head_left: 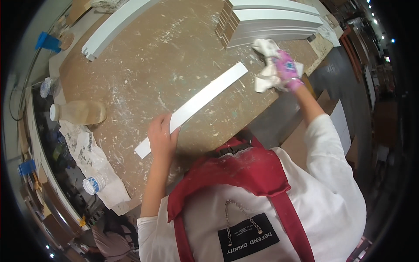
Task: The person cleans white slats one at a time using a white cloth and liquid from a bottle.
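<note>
**White strip pinned down, rag off to the side**

Taking the white strip [196,102] as the reference and going left to right: well off its left end you've got a tipped plastic bottle [78,112] of tan liquid, with a crumpled sheet [94,163] and a small clear bottle [94,184] below it at the worktop [144,65] edge. Your left hand [161,139] sits right on the strip's near end, fingers spread flat and pressing it to the board, not pinching it. The strip runs diagonally up and away from that hand toward the stack of white mouldings [275,22] at the far side.

Your right hand [288,70], in a pink glove, is clenched around a bunched white rag [268,65], just past the strip's far end and not touching it.

My read on progress: the strip looks clean and even from here, but I can't tell whether it's been wiped yet. The rag is clear of it, so any wiping is either finished or not started.
</note>
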Demonstrator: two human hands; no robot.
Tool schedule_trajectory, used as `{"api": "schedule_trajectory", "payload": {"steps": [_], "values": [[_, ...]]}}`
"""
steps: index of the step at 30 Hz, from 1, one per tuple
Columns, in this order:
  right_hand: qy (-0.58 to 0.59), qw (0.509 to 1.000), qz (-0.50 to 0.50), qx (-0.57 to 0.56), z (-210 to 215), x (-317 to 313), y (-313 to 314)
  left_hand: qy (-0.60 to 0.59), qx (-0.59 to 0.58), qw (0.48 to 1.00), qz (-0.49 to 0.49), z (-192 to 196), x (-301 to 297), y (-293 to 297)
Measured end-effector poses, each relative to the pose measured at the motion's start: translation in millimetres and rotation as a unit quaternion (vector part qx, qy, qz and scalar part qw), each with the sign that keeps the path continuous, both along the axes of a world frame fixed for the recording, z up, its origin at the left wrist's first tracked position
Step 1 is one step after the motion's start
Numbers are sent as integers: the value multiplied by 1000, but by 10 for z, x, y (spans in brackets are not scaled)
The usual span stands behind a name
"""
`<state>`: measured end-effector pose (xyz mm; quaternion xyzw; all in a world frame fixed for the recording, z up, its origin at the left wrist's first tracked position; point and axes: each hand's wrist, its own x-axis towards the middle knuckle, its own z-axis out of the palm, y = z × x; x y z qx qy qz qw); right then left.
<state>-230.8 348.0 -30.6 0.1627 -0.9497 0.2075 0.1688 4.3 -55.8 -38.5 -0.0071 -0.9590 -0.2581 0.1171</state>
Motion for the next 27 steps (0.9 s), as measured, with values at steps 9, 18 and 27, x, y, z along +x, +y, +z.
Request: {"api": "schedule_trajectory", "payload": {"steps": [9, 18, 27], "values": [[-341, 584, 65, -734, -279, 557, 255, 225, 244, 872, 361, 409, 251, -1726], [-408, 696, 140, -574, 222, 1121, -1161, 183, 152, 938, 250, 316, -534, -2095], [-367, 814, 213, -397, 222, 1156, -1662, 132, -172, 976, -36, 425, -805, -630]]}}
